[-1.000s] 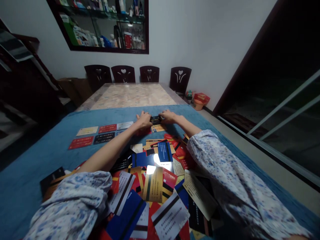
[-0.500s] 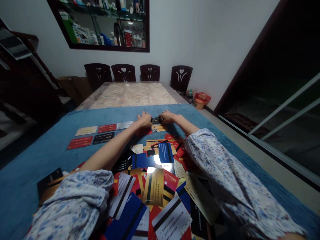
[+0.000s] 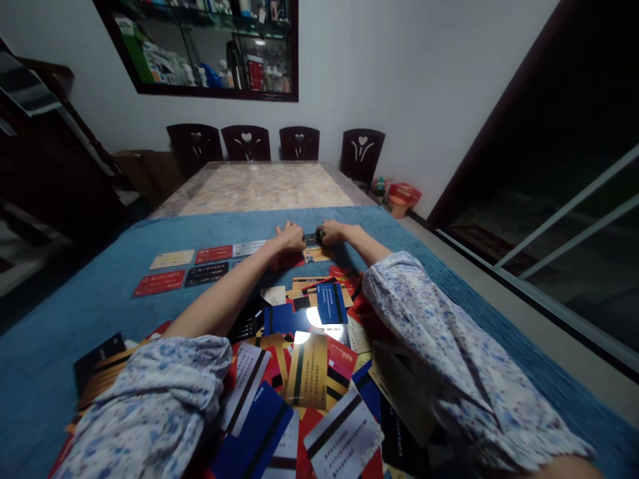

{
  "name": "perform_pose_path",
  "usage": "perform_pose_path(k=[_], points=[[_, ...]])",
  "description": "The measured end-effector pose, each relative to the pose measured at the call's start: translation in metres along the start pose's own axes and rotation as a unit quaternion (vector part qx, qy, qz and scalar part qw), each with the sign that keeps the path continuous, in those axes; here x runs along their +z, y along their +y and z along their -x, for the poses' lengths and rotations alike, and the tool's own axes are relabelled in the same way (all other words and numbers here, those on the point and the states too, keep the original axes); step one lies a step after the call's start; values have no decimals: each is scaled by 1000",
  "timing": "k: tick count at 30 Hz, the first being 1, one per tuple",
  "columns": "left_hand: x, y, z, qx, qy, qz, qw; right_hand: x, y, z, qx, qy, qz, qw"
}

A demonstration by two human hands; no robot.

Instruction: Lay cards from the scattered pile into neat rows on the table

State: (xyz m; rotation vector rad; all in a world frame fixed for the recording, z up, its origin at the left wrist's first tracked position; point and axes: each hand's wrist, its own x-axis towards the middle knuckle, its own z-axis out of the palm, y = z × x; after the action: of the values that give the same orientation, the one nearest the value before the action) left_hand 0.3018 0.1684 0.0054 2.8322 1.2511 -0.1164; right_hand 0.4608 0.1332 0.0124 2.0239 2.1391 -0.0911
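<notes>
A black card [image 3: 312, 239] lies at the far end of the laid-out cards, just above a yellow card [image 3: 318, 255]. At its left edge is my left hand [image 3: 290, 237], fingers curled and closed against it. My right hand [image 3: 331, 233] pinches its right edge. Under my left wrist a red card [image 3: 289, 261] partly shows. Further left, cards lie in two rows, among them a cream card [image 3: 172, 259], a red card [image 3: 213, 254] and a white card [image 3: 248, 248]. Some cards there are hidden by my left forearm.
A large loose heap of cards [image 3: 307, 372], mostly striped backs upward, covers the near middle between my sleeves. Beneath everything is a blue cloth [image 3: 120, 266]. Beyond it the bare tabletop [image 3: 274, 186] runs toward several dark chairs [image 3: 245, 143] by the wall.
Both hands stay at the black card with only slight finger movement. My right forearm and sleeve have shifted a little to the left.
</notes>
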Motion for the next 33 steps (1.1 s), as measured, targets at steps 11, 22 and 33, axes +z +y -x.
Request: perform_pose_path(k=[11, 22, 33], points=[[1, 1, 4, 0, 9, 4, 1000, -3, 1, 7, 5, 3, -37, 999], [-1, 2, 29, 31, 78, -9, 996, -2, 8, 23, -27, 52, -48, 997], [1, 18, 89, 58, 119, -6, 991, 10, -4, 79, -125, 128, -42, 983]])
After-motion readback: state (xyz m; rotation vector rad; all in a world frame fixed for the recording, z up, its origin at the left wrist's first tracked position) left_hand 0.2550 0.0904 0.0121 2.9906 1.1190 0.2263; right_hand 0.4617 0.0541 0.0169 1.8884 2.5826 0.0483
